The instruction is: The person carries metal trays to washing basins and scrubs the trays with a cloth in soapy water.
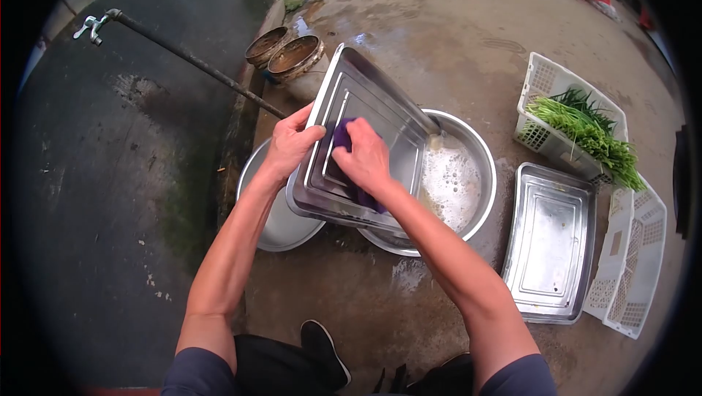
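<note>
A deep rectangular metal tray (395, 125) is held tilted over a round metal basin (479, 151) of sudsy water. My left hand (291, 140) grips the tray's left rim, thumb on the inner side. Inside the tray, my right hand (363, 155) is closed around a purple cloth (341, 135) pressed against the metal. Part of the cloth hangs below the hand. Behind my left forearm stands a second round basin (281, 228), partly hidden by the tray and arm.
To the right, another metal tray (552, 242) lies on the wet floor. Beyond it are a white crate (545, 74) with green leafy vegetables (585, 125) and another white crate (632, 257). Two dirty buckets (295, 59) stand behind. A tap (93, 27) on a pipe is at left.
</note>
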### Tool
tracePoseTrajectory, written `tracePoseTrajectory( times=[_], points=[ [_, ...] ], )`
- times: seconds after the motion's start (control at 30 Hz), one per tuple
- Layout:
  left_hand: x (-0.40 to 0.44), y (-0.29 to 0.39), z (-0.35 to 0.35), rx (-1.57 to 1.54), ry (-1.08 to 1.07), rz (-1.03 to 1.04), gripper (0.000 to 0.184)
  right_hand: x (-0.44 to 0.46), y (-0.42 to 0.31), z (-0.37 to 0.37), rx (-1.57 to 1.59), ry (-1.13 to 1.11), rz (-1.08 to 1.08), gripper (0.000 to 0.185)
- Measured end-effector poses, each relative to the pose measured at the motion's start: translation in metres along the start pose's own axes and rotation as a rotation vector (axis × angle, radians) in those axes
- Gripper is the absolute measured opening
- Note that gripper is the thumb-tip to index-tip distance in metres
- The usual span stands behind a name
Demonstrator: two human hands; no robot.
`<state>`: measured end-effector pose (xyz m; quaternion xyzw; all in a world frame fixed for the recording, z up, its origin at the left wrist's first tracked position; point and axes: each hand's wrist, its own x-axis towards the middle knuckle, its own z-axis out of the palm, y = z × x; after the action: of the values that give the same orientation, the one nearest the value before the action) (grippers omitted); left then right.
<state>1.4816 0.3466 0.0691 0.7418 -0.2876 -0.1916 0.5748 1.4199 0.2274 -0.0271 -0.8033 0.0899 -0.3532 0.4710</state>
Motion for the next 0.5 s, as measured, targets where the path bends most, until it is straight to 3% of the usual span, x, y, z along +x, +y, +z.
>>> tracePoseTrajectory(
  times=[0.2, 0.5],
  points=[
    [-0.009, 0.013, 0.012, 0.031, -0.013, 0.032, 0.051, 0.049, 0.008, -0.008, -0.020, 0.056, 0.060, 0.032],
    [-0.005, 0.019, 0.020, 0.046, -0.045, 0.033, 0.053, 0.043, 0.005, -0.023, -0.198, -0.016, -0.051, 0.021]
  ],
)
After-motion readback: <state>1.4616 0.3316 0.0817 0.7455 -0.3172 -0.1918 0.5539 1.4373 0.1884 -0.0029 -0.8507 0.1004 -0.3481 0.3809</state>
